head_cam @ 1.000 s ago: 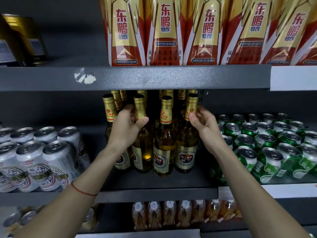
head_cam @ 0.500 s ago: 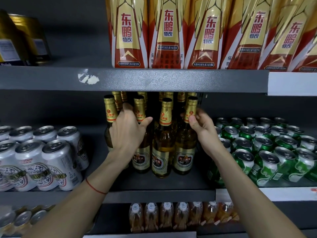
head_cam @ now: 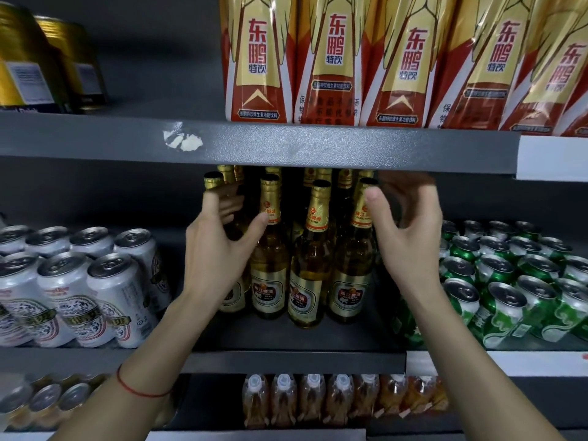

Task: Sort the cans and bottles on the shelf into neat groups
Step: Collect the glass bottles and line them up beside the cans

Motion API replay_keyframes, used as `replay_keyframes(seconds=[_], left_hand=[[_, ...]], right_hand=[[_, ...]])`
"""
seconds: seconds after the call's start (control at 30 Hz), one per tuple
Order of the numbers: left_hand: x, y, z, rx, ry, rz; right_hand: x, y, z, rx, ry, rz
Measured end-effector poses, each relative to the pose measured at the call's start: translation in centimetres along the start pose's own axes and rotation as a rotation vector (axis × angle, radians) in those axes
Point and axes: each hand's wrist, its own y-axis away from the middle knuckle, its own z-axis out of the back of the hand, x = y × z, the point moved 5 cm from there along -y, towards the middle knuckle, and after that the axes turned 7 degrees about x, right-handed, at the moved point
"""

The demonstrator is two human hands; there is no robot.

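Both hands loosen from the bottles (head_cam: pixel 270 249) at mid-frame: the left hand (head_cam: pixel 219 246) now only touches one, grip apart, and the right hand (head_cam: pixel 410 230) hovers spread beside them. The bottles stand grouped between the white cans (head_cam: pixel 76 288) and green cans (head_cam: pixel 509 281), so this cluster looks settled.

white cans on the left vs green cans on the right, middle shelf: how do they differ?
The white cans carry red and dark patterned labels; the green cans are green with white swirls. The white cans show fewer rows, the green cans more, running further back. Both groups have silver tops, look unopened, and flank the beer bottles.
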Motion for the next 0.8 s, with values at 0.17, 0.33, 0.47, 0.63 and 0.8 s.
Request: replay_keyframes(seconds=[0.17, 0.33, 0.47, 0.63, 0.8], left_hand=[[0.8, 0.5, 1.6, -0.122, 0.108, -0.051], [1.8, 0.7, 3.0, -0.249, 0.153, -0.047], [3.6, 0.5, 3.2, -0.229, 0.143, 0.049], [5.1, 0.5, 3.0, -0.166, 0.117, 0.121], [6.0, 0.7, 2.9, -0.134, 0.102, 0.148]], right_hand=[[-0.6, 0.5, -4.7, 0.166, 0.080, -0.146], [-3.4, -0.2, -8.5, 0.183, 0.003, -0.289], [-4.6, 0.0, -10.2, 0.126, -0.166, -0.390], [-4.7, -1.0, -10.5, 0.103, -0.201, -0.353], [-5.3, -2.1, -10.9, 0.181, -0.203, -0.335]])
